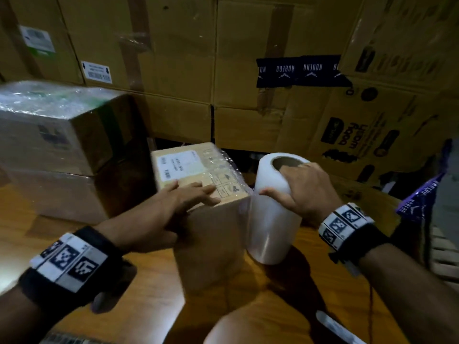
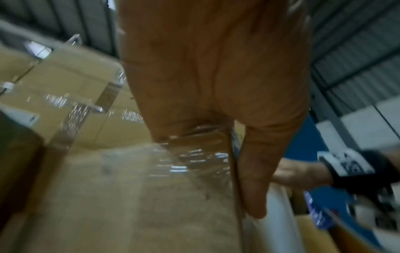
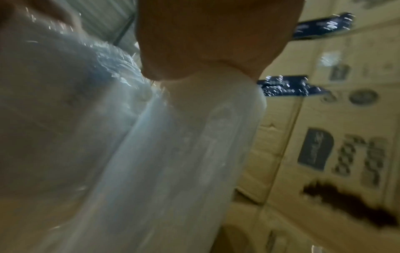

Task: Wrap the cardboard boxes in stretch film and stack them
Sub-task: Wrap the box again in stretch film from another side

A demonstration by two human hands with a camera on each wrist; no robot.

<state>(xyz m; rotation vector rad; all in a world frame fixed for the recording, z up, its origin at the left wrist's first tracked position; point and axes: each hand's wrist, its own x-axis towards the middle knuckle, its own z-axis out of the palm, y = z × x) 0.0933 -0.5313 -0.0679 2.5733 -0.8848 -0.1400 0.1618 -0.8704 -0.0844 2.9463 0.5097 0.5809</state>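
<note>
A small cardboard box (image 1: pixel 211 244) with a white label stands on the wooden table (image 1: pixel 149 281). Stretch film (image 1: pixel 223 167) covers its right side and part of its top. My left hand (image 1: pixel 183 197) lies flat on the box top with straight fingers; in the left wrist view the left hand (image 2: pixel 216 85) presses the filmed box (image 2: pixel 129 196). My right hand (image 1: pixel 295 187) grips the top of the white film roll (image 1: pixel 273 219), fingers in its cardboard core, just right of the box. In the right wrist view film (image 3: pixel 151 162) runs from the roll (image 3: pixel 216 119) to the box.
Two film-wrapped boxes (image 1: pixel 62 145) stand stacked at the left on the table. A wall of large cardboard cartons (image 1: pixel 223 70) with dark tape rises behind. A purple bag (image 1: pixel 422 194) lies at the right. A pale strip-like object (image 1: pixel 335 326) lies near the front edge.
</note>
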